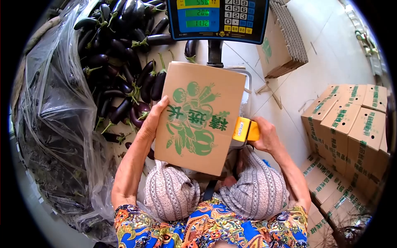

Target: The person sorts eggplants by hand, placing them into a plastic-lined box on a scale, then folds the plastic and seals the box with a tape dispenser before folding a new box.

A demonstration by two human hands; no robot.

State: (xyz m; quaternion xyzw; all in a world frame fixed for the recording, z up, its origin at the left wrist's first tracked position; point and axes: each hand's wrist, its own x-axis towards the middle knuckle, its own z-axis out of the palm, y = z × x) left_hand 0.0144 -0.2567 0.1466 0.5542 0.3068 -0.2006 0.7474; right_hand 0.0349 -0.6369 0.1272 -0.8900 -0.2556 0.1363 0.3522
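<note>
Before me is a cardboard box [178, 136] with green printed vegetables and characters on its upturned face. My left hand [155, 118] grips its left edge, the thumb lying on the printed face and the other fingers hidden underneath. My right hand [266, 134] is closed around a yellow tape dispenser [242, 129], which presses close against the box's right edge. Part of the metal scale platform [247, 89] shows behind the box. Above it stands the scale's display [217, 18], with green lit digits and a keypad.
Dark purple eggplants [120, 53] are heaped on the floor at the left, beside crumpled clear plastic sheeting [58, 120]. Flattened cartons [285, 41] stand stacked at the upper right. Closed printed boxes [347, 115] are piled on the right. Wooden sticks [273, 96] lie on the tiles.
</note>
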